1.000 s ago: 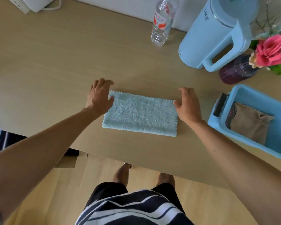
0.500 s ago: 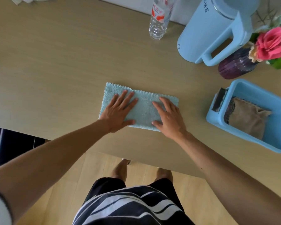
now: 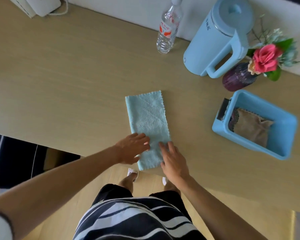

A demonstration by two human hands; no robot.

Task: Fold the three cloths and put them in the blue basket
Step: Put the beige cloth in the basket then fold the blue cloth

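**Third cloth half-folded, basket already loaded**

Light blue cloth (image 3: pixel 148 129): lies flat as a long narrow strip at the centre of the frame, its far end toward the upper middle, its near end at the table's front edge. Fluffy pile, scalloped edging along the right side and far end. It reads as folded once lengthwise; a faint diagonal crease crosses the upper half.

Left hand (image 3: pixel 132 148): palm down on the near left part of the strip, fingers extended and flat, pressing, not gripping. Right hand (image 3: pixel 174 161): likewise flat, fingers released and spread, resting on the near right corner. Neither hand pinches any fabric.

Blue basket (image 3: pixel 282 154): right of frame, well apart from the strip. Inside it a tan cloth (image 3: pixel 251 127) lies folded, with a darker patterned cloth (image 3: pixel 234 116) partly showing at its left (so two of three appear deposited, though the dark one is mostly hidden).

Progress, as judged: last cloth under way. Remaining: one or more folds across its length, then transfer to the basket.

Surroundings: wooden table (image 3: pixel 68 75); upper middle a clear water bottle (image 3: pixel 167 30); upper right a pale blue jug (image 3: pixel 220 40) and a purple vase (image 3: pixel 237 77) with a pink rose.
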